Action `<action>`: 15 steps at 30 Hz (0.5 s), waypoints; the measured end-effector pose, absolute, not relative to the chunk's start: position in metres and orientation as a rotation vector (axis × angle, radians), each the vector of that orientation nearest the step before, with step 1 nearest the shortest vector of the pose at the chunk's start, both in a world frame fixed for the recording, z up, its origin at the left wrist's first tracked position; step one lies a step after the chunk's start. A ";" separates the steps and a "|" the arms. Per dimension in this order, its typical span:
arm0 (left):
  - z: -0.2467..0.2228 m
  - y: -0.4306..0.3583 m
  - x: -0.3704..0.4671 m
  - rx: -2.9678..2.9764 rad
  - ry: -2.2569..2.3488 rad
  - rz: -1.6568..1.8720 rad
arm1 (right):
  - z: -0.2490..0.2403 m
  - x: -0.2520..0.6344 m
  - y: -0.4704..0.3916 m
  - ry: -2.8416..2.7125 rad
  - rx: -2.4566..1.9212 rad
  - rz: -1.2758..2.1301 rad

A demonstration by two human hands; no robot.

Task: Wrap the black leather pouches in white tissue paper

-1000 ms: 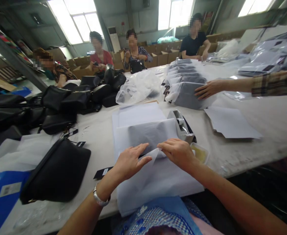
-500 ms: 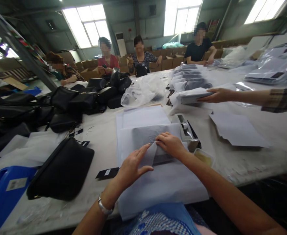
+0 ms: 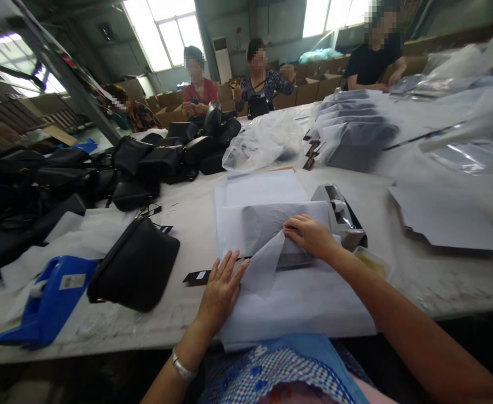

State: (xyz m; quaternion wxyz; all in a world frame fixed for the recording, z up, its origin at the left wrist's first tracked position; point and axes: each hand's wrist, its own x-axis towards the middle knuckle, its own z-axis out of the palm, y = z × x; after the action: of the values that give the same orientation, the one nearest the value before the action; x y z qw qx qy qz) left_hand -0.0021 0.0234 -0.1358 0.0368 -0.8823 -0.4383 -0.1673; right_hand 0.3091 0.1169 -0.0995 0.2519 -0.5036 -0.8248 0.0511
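A dark bag (image 3: 257,230) shows through white tissue paper (image 3: 297,306) that is folded over it on the table in front of me. My right hand (image 3: 311,237) pinches a fold of this paper on top of the bag. At the paper's left edge lies my left hand (image 3: 223,286), open with its fingers stretched out. Beside those fingertips a black tag (image 3: 196,278) with a white label sticks out to the left. Further left rests an unwrapped black handbag (image 3: 139,266).
A grey tape dispenser (image 3: 334,210) and a small tray (image 3: 373,262) stand right of the bundle. At left are a blue tape dispenser (image 3: 59,297) and piled black bags (image 3: 162,160). Wrapped bags (image 3: 360,143) lie at back right. Several people sit across the table.
My left hand has moved away from my right hand, down and left to the paper's edge. My right hand keeps its pinch. The co-worker's arm at right has left the view.
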 end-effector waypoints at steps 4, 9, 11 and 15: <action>-0.140 0.027 0.008 -2.715 -1.362 -0.636 | -0.097 0.309 0.117 -2.240 -1.365 0.157; -0.134 0.028 0.014 -2.688 -1.596 -1.227 | -0.096 0.309 0.116 -2.218 -1.368 0.181; -0.129 0.034 0.015 -2.548 -1.918 -1.530 | -0.097 0.309 0.116 -2.211 -1.372 0.191; -0.118 0.057 0.012 -2.279 -2.350 -2.122 | -0.098 0.311 0.119 -2.215 -1.368 0.222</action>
State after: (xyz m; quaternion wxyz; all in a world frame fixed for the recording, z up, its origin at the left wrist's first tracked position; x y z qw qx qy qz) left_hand 0.0124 0.0574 -0.1185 -0.3708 -0.5425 -0.5594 -0.5052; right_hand 0.3110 0.1188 -0.0981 0.2613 -0.5055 -0.8182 0.0820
